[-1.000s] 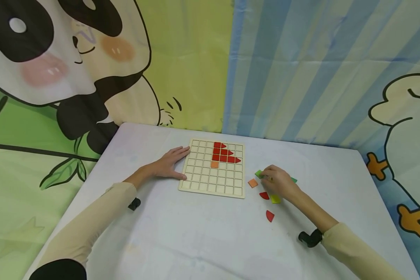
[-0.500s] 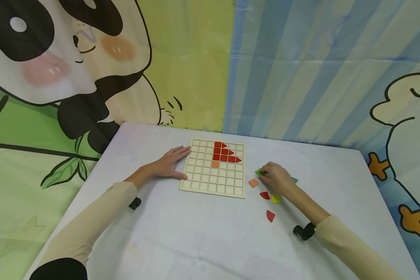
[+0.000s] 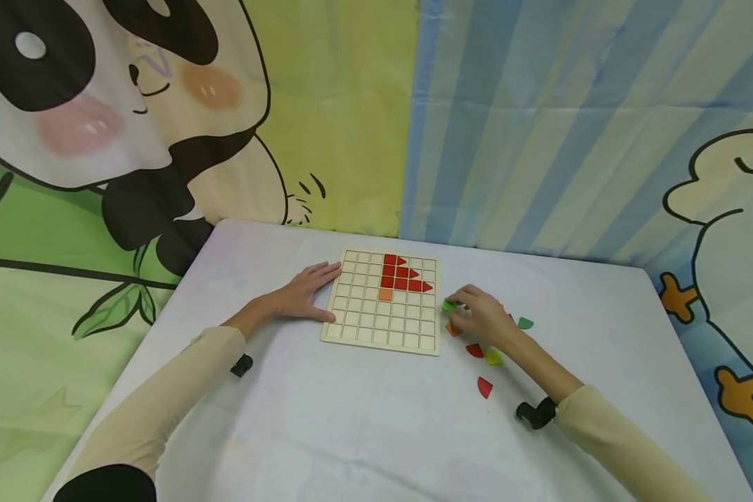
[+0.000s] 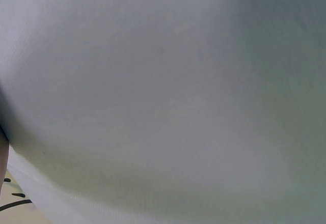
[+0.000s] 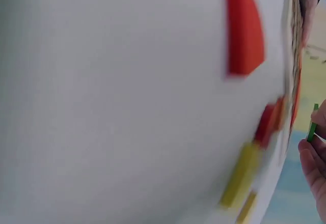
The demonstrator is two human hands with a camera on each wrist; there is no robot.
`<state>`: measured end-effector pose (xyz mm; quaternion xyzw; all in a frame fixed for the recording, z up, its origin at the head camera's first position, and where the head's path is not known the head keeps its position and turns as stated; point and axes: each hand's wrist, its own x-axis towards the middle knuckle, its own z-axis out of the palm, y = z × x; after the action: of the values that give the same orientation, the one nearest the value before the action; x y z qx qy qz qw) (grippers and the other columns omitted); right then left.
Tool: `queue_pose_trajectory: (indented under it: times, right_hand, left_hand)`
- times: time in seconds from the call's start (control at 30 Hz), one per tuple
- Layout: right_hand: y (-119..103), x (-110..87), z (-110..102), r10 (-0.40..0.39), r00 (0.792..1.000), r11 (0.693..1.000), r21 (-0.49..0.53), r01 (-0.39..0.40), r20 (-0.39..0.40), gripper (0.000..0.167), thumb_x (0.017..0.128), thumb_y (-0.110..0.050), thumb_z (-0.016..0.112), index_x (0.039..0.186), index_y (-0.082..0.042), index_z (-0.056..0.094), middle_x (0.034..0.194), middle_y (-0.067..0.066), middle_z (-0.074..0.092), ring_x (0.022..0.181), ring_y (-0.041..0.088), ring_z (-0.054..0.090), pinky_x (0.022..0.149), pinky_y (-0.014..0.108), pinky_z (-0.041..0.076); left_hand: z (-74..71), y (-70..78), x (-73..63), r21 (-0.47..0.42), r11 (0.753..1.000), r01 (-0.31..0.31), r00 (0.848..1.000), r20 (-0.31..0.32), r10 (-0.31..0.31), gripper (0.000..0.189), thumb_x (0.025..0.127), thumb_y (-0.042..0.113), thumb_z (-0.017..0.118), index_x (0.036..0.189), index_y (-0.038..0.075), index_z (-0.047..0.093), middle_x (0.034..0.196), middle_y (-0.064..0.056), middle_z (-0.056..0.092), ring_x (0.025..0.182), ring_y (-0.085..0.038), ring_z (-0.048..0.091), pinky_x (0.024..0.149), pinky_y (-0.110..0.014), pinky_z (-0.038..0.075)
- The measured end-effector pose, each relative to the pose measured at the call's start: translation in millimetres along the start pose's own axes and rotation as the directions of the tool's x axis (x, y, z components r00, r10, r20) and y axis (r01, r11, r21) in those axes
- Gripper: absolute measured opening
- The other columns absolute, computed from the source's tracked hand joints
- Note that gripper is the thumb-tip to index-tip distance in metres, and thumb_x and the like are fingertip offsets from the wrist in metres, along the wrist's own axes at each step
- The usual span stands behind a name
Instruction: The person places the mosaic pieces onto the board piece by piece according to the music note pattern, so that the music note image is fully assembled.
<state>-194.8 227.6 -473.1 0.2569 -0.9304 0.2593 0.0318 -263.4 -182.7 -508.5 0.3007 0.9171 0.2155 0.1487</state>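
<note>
My right hand point(image 3: 484, 318) pinches a thin light green tile point(image 3: 448, 305) between thumb and fingers, just off the right edge of a pale square grid board point(image 3: 364, 324). In the right wrist view the green tile point(image 5: 313, 124) shows edge-on at the fingertips. My left hand point(image 3: 304, 293) lies with fingers spread and straight along the board's left edge, thumb lower down. Red tiles point(image 3: 400, 284), square and pointed, form three stepped rows in the board's upper part. One orange square point(image 3: 385, 295) sits directly under them. The left wrist view shows mostly white cloth.
Loose pieces lie right of the board: an orange square point(image 3: 453, 330) below the pinched tile, two red quarter-circles point(image 3: 475, 351), a yellow piece point(image 3: 493, 357) and a green quarter-circle point(image 3: 525, 323). Others are partly hidden behind the right hand. A white cloth point(image 3: 326, 418) covers the table.
My right hand has moved left toward the board, carrying the green tile from among the loose pieces. More of the green quarter-circle behind it now shows. The left hand and board stay put.
</note>
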Motion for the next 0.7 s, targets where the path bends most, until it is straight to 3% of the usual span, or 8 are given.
queue_pose_trajectory:
  times: [0.1,0.27,0.43,0.7]
  right_hand:
    - [-19.6,13.6,6.1,-0.097,0.995,0.995,0.021,0.097,0.024,0.023,0.083,-0.007,0.071,0.106,-0.004,0.071,0.105,0.009,0.065,0.089,0.021,0.063,0.074,0.033,0.056]
    - [-49.5,37.4,24.2,-0.189,0.979,0.982,0.016,0.188,0.074,0.020,0.083,-0.006,0.073,0.103,-0.003,0.073,0.101,0.009,0.067,0.090,0.021,0.063,0.077,0.033,0.056]
    - [-61.5,53.5,41.9,-0.207,0.971,0.978,-0.002,0.209,0.116,0.019,0.086,-0.007,0.070,0.103,-0.001,0.074,0.103,0.012,0.068,0.093,0.022,0.065,0.079,0.032,0.057]
    - [-61.1,63.4,53.2,-0.222,0.966,0.974,-0.022,0.227,0.135,0.018,0.087,-0.007,0.068,0.103,0.000,0.074,0.107,0.013,0.069,0.097,0.024,0.066,0.083,0.032,0.057]
  left_hand:
    - [0.6,-0.9,-1.3,-0.006,1.000,0.004,1.000,-0.006,-0.004,0.111,0.074,0.060,0.074,0.157,0.019,0.014,0.165,0.001,0.010,0.153,-0.030,0.004,0.118,-0.061,0.015]
    - [1.9,-0.9,-2.7,-0.018,1.000,-0.003,1.000,-0.010,0.002,0.110,0.075,0.059,0.074,0.157,0.018,0.014,0.166,0.001,0.010,0.153,-0.030,0.004,0.118,-0.061,0.014]
    - [3.8,-1.9,-1.5,-0.011,1.000,-0.008,1.000,-0.011,0.008,0.109,0.076,0.058,0.074,0.157,0.018,0.015,0.166,0.002,0.010,0.153,-0.029,0.004,0.119,-0.059,0.012]
    - [0.9,-2.2,-0.8,-0.003,1.000,-0.027,0.999,-0.021,0.027,0.110,0.075,0.059,0.075,0.157,0.016,0.016,0.165,0.000,0.011,0.152,-0.031,0.005,0.118,-0.060,0.014]
